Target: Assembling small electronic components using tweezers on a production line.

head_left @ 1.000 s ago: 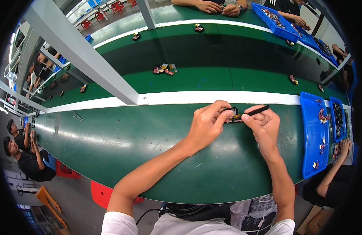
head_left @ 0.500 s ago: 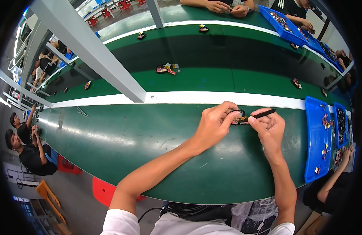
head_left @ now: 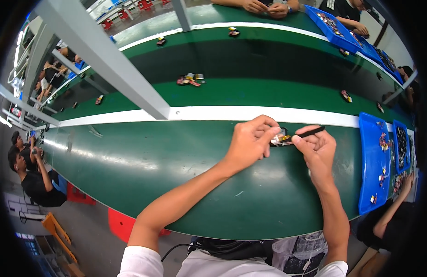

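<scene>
Over the green tabletop, my left hand (head_left: 251, 144) pinches a small black housing (head_left: 284, 131) by its left side. Silvery, yellow and reddish parts show inside the housing, too small to name. My right hand (head_left: 320, 154) is closed round a slim black stick-like tool (head_left: 311, 132), gripped like a pen and slanting up to the right. The tool's working end lies at the right side of the housing, partly hidden by my fingers, so I cannot tell whether it touches the parts.
Beyond the white rail (head_left: 232, 112) runs a green conveyor belt (head_left: 259, 90) carrying a cluster of small parts (head_left: 190, 80) and other scattered pieces. A blue tray (head_left: 372, 184) stands at right beside a second blue tray (head_left: 401, 161). A grey post (head_left: 107, 60) rises at left; co-workers sit around.
The pieces on the belt have shifted slightly left. The housing in my left hand has tilted, so more of its silvery inside shows. My right hand keeps its hold on the tool.
</scene>
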A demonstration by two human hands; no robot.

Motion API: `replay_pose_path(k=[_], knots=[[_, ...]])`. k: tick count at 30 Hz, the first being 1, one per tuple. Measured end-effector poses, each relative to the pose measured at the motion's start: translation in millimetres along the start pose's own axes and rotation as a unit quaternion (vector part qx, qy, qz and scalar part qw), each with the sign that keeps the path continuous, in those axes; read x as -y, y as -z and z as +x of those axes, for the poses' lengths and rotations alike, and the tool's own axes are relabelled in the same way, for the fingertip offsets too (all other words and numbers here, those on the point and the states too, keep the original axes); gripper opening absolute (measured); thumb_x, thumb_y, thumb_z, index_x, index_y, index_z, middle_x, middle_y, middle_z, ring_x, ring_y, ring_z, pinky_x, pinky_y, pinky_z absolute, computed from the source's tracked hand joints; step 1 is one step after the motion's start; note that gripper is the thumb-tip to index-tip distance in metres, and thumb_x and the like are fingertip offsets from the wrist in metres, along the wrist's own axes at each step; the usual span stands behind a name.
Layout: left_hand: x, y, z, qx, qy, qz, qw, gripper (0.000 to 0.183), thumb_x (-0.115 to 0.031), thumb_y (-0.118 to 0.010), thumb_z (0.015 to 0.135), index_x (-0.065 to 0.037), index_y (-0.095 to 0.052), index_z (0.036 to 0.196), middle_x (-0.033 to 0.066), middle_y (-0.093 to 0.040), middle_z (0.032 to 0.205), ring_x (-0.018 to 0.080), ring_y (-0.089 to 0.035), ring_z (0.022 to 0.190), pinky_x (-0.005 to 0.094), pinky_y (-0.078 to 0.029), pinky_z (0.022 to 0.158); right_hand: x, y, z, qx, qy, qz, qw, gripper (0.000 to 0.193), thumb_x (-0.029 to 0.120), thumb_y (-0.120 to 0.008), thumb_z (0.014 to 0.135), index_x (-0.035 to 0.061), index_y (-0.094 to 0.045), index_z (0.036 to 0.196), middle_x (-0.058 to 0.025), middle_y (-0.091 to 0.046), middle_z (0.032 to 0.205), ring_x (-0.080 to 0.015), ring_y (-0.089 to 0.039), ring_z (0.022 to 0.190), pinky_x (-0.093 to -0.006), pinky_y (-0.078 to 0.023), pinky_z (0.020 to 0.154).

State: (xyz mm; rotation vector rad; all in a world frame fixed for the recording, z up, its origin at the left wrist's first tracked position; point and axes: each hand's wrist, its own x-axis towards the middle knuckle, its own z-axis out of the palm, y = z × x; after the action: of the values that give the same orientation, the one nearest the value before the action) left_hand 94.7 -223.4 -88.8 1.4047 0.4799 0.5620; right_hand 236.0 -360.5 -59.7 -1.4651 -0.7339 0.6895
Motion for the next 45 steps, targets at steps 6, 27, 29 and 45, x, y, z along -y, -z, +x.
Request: replay_pose_path(k=[6,27,29,45], knots=[[5.2,10.0,2.1,0.009,0.014,-0.045,0.999,0.020,-0.012,-0.062,0.101,0.007,-0.064,0.108,0.0110,-0.069,0.081,0.0125,-0.062,0.050,0.0226,-0.045,0.040,-7.8,-5.9,1.0,0.007,0.048,0.029,0.998,0.016,-0.006,-0.072,0.088,-0.0062,-0.063,0.101,-0.0102,-0.071,0.088,-0.0090,-0.068,0.076,-0.0181,-0.049,0.061],[2.4,11.4,3.6,0.034,0.025,-0.060,0.997,0.027,-0.016,-0.060,0.102,0.010,-0.065,0.110,0.0132,-0.068,0.082,0.0190,-0.068,0.055,0.0262,-0.052,0.043,-22.2,-11.3,-3.4,-0.038,0.193,-0.042,0.980,0.013,-0.004,-0.078,0.084,-0.0022,-0.071,0.094,-0.0037,-0.071,0.078,0.0022,-0.046,0.052,-0.0162,-0.030,0.046],[2.9,11.4,3.7,0.037,0.026,-0.060,0.997,0.027,-0.016,-0.060,0.102,0.010,-0.065,0.110,0.0133,-0.068,0.083,0.0197,-0.069,0.055,0.0266,-0.053,0.044,-24.1,-10.4,-3.0,-0.034,0.215,-0.064,0.974,0.014,-0.003,-0.079,0.083,-0.0020,-0.071,0.094,-0.0043,-0.072,0.078,0.0022,-0.045,0.051,-0.0167,-0.029,0.045],[1.9,9.3,0.9,0.010,0.013,-0.055,0.998,0.027,-0.013,-0.060,0.102,0.011,-0.063,0.113,0.0181,-0.071,0.089,0.0220,-0.071,0.062,0.0271,-0.056,0.048,-22.4,-12.9,-6.0,-0.043,0.227,-0.094,0.968,0.012,-0.003,-0.078,0.084,-0.0018,-0.071,0.093,-0.0034,-0.072,0.077,0.0026,-0.044,0.048,-0.0170,-0.028,0.043]])
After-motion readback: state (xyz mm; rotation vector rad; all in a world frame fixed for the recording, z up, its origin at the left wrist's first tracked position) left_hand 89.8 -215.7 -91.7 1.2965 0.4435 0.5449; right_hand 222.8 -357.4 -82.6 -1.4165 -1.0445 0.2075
